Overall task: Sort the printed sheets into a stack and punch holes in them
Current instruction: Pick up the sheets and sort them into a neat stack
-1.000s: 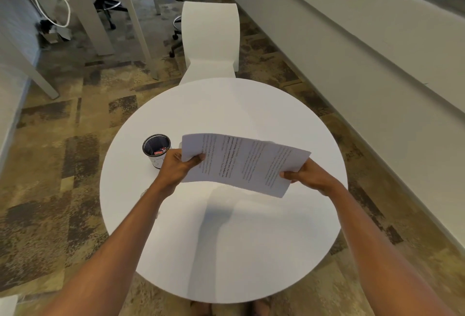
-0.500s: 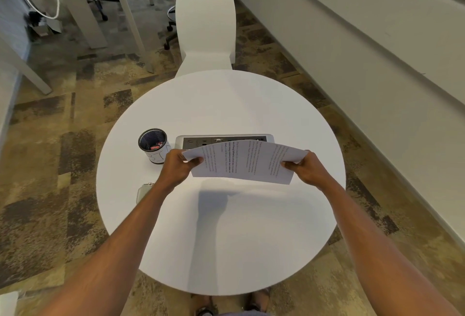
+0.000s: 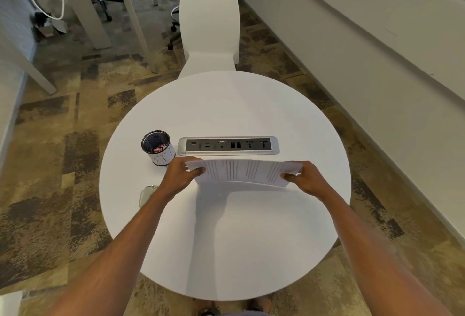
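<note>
Firmly, left hand (image 3: 181, 176) and right hand (image 3: 307, 179) pinch printed sheets (image 3: 242, 173).

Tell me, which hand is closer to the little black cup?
The left hand. It holds the end of the printed sheets right beside the black cup; the right hand grips the far end.

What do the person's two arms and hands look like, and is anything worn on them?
Both forearms are bare up to the frame's lower edge: no sleeve shows. The left hand and the right hand wear no gloves. No watch, bracelet or ring is visible on either wrist or on the fingers that show.
</note>
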{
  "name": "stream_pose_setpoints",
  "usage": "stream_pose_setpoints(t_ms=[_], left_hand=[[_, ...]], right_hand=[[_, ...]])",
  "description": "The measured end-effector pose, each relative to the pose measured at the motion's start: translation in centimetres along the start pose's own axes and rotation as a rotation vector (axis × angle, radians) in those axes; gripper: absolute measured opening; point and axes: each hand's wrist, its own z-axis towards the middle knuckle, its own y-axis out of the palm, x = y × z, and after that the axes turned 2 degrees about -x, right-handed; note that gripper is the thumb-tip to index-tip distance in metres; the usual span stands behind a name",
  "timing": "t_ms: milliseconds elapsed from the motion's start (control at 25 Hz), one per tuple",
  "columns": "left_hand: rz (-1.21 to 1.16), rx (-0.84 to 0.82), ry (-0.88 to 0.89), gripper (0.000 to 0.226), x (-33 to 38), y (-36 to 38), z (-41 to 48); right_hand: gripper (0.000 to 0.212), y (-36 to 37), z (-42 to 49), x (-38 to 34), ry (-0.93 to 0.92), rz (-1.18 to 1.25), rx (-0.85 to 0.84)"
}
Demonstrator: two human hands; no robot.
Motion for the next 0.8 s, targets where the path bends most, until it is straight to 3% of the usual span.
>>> stream_pose_setpoints(t_ms=[200, 440, 640, 800], left_hand=[[0.025, 0.023, -0.021, 0.021, -0.6, 0.2, -0.1], [0.050, 0.013, -0.036, 0.022, -0.1, 0.5, -0.3], [0.025, -0.004, -0.029, 0.013, 0.5, 0.0, -0.4], [-0.011, -0.030, -0.017, 0.036, 1.5, -1.1, 0.1]], right_hand=[[0.021, 0.9, 0.0, 1.1, 0.009, -0.053, 0.039], [0.040, 0.9, 0.0, 1.4, 0.084, 0.008, -0.065], [0.023, 0.0, 0.1, 0.6, 0.079, 0.069, 0.053], [0.017, -3.2, -0.4, -3.7, -0.059, 0.097, 0.113]])
